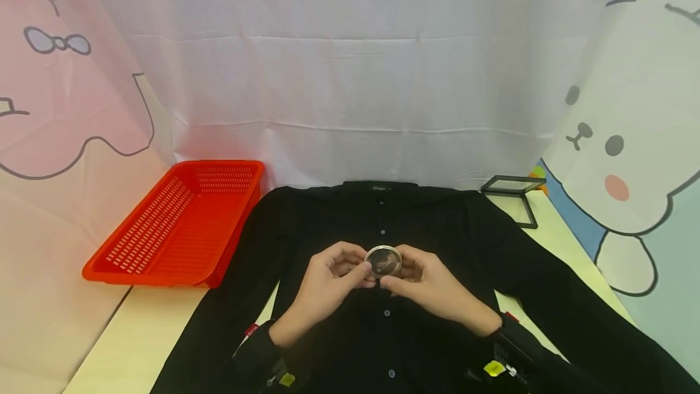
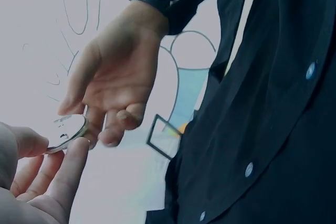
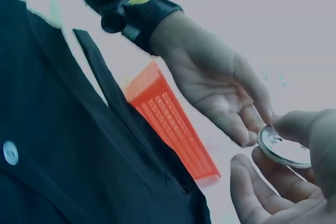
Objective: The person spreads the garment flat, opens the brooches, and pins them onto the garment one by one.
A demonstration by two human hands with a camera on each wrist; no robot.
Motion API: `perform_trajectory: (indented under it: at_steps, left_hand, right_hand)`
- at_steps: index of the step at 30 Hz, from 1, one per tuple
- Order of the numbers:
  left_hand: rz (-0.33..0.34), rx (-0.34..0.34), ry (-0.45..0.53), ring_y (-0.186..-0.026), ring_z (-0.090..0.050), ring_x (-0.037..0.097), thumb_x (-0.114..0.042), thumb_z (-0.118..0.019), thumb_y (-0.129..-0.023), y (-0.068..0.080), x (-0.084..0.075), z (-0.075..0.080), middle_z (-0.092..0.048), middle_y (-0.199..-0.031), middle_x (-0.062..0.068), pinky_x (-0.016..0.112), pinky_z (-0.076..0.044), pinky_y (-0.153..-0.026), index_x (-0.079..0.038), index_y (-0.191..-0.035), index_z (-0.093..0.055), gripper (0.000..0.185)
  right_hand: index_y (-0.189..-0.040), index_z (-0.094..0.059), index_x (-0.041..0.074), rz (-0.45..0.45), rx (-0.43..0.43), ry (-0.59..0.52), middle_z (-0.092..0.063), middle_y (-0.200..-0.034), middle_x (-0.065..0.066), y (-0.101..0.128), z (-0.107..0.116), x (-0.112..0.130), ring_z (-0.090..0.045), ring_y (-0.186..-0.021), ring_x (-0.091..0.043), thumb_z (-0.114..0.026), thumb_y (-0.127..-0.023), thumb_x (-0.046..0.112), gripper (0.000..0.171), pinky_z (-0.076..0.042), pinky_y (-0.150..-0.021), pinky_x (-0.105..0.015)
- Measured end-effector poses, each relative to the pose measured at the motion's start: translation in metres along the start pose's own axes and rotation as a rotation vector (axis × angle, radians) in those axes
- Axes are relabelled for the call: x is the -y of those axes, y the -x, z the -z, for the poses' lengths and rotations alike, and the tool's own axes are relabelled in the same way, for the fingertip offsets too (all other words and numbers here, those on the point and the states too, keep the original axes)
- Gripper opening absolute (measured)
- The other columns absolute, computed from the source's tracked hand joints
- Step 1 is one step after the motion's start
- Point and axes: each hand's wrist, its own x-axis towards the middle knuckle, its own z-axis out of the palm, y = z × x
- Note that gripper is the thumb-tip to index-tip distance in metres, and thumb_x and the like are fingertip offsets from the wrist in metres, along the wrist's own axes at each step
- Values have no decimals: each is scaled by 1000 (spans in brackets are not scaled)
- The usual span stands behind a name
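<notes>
While a black shirt (image 1: 383, 321) lay on the counter (image 1: 137, 345), a round badge (image 1: 383, 261) was pinched between curled fingers of the left hand (image 1: 322, 287) and right hand (image 1: 432, 287).

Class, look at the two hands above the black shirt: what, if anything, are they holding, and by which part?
Both the left hand and right hand pinch a small round badge by its rim.

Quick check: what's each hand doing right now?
Left hand: pinches the round badge at its edge.
Right hand: pinches the same badge from the other side, above the black shirt.
</notes>
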Motion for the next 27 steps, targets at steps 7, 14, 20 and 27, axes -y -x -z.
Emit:
perform_trajectory:
  at_steps: [7, 14, 20, 27]
  left_hand:
    - [84, 25, 22, -80, -72, 25, -9, -65, -91, 4, 8, -3, -62, -97, 27, 41, -59, -72, 4, -104, -55, 21]
    - [179, 15, -104, -79, -70, 34, -4, -65, -90, 5, -3, -8, -64, -98, 25, 36, -59, -70, 0, -104, -58, 16]
    - [148, 8, -169, -81, -71, 26, -5, -65, -90, 3, -11, -4, -66, -99, 16, 34, -59, -71, -2, -111, -61, 22]
    - [110, 13, -210, -72, -71, 23, -6, -65, -91, 1, -13, 0, -70, -94, 15, 33, -59, -65, -1, -104, -69, 14]
  right_hand:
    - [-106, -64, 1, -63, -66, -85, -66, -91, -14, -2, -3, -6, -67, -75, -14, -65, -92, 12, 17, -56, -64, -34]
    - [-103, -67, 4, -97, -104, -66, -65, -94, -12, -2, -2, -5, -66, -75, -16, -66, -92, 15, 16, -57, -67, -32]
    - [-105, -66, 1, -73, 4, -107, -65, -101, -19, -2, 0, -5, -70, -86, -26, -65, -92, 12, 17, -58, -73, -40]
    - [-104, -67, 2, -65, 71, -67, -66, -94, -17, 0, 1, -6, -69, -77, -30, -65, -93, 13, 16, -58, -66, -40]
